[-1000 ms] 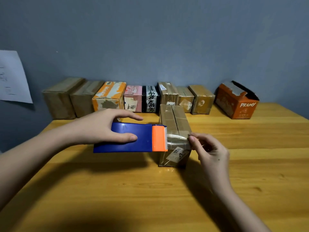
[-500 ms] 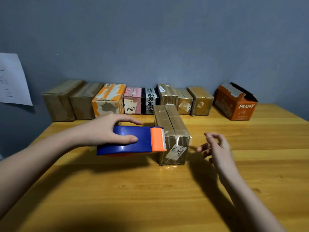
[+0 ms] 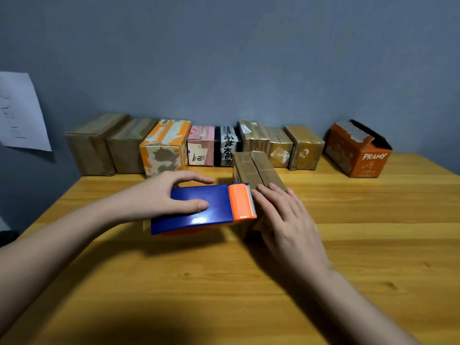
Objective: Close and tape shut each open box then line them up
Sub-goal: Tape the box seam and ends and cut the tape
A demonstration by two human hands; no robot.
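A brown cardboard box [image 3: 254, 168] with its flaps closed stands mid-table, long side pointing away from me. My left hand [image 3: 164, 197] grips a blue tape dispenser [image 3: 199, 207] with an orange cutter head [image 3: 241, 202], held against the box's left side. My right hand [image 3: 286, 217] lies flat with straight fingers on the near end of the box top, covering it. An orange box [image 3: 358, 153] marked PRAMY sits at the back right with its top open.
A row of several closed boxes [image 3: 164, 148] lines the back of the wooden table [image 3: 224, 282] against a grey-blue wall. A sheet of paper [image 3: 20, 113] hangs on the wall at the left.
My right hand let go of the tape end, pulled away to the right, then came back and now lies flat on the box top. The dispenser stayed beside the box.
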